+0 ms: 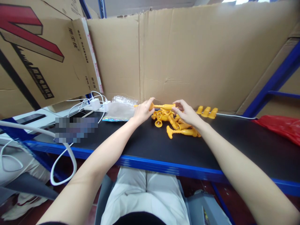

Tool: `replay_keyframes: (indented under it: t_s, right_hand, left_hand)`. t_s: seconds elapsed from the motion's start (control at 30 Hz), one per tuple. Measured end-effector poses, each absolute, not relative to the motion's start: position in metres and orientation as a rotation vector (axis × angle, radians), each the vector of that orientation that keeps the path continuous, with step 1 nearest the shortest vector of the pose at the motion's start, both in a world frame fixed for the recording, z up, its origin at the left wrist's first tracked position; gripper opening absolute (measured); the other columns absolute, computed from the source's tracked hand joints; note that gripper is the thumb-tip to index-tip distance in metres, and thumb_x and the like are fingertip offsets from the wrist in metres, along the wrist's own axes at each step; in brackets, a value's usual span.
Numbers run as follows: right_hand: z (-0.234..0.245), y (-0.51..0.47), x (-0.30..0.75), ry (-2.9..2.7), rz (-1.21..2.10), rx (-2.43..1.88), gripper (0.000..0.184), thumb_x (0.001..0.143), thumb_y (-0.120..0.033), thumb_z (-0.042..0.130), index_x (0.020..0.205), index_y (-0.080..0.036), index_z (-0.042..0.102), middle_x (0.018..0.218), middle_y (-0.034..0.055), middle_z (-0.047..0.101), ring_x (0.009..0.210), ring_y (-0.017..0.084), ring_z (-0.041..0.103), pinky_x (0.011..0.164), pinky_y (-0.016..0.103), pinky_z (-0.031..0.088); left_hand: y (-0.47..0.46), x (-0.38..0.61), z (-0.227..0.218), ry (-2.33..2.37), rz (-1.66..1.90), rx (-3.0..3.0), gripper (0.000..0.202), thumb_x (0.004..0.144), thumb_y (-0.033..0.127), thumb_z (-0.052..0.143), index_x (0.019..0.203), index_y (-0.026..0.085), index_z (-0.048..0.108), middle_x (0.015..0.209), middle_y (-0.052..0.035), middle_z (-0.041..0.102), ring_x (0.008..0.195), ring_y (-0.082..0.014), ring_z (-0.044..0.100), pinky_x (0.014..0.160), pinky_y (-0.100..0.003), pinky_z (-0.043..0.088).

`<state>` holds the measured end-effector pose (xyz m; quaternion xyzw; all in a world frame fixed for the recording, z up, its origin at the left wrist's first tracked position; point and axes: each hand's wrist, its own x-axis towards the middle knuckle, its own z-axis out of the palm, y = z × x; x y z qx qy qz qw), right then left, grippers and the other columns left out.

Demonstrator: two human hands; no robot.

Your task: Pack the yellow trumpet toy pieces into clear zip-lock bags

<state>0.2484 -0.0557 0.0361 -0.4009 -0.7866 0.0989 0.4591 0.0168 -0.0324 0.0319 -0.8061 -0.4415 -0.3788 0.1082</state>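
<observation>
Both my hands hold one long yellow plastic part [164, 107] level above a pile of similar yellow plastic parts [178, 126] on the black table top [150, 143]. My left hand [142, 111] is closed on its left end, fingers pinched round it. My right hand [186, 112] grips the right end, fingers curled. Three small yellow caps [207, 111] stand in a row just right of my right hand, by the cardboard wall.
A clear plastic bag [120, 107] lies left of my left hand. White chargers and cables [96, 104] and a phone [30, 118] sit further left. Cardboard walls [187, 56] close the back. A red bag [281, 126] lies at the right. The table has a blue front edge [164, 165].
</observation>
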Motion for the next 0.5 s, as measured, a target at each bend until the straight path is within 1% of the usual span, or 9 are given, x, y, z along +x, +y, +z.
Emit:
replay_keyframes:
  t_s: [0.2,0.4,0.5]
  right_hand:
    - [0.0414,-0.0568,0.2463,-1.9,0.199,-0.977,0.029,0.077,-0.041,0.058,0.094,-0.021,0.048,0.085,0.0033,0.056,0.068,0.013,0.052,0.064,0.029,0.046]
    - [0.0436,-0.0595,0.2461,-1.92,0.21,-1.019,0.028,0.078,-0.038,0.058,0.099,-0.02,0.051,0.084,0.0036,0.055,0.065,0.012,0.05,0.063,0.029,0.044]
    - [0.0447,-0.0611,0.2445,-1.92,0.181,-1.017,0.026,0.078,-0.034,0.057,0.1,-0.02,0.052,0.084,0.0034,0.055,0.063,0.012,0.048,0.063,0.029,0.044]
  left_hand:
    - [-0.0301,0.0176,0.0307,-1.287,-1.129,-2.386,0.05,0.081,0.024,0.052,0.129,0.018,0.041,0.106,-0.0082,0.062,0.089,-0.0182,0.059,0.079,-0.028,0.046]
    - [-0.0292,0.0183,0.0292,-1.286,-1.156,-2.378,0.05,0.079,0.024,0.054,0.128,0.019,0.043,0.105,-0.0077,0.062,0.086,-0.0183,0.059,0.075,-0.028,0.045]
    - [-0.0289,0.0189,0.0295,-1.312,-1.178,-2.395,0.05,0.078,0.024,0.055,0.127,0.019,0.044,0.099,-0.0068,0.063,0.083,-0.0176,0.059,0.074,-0.028,0.045]
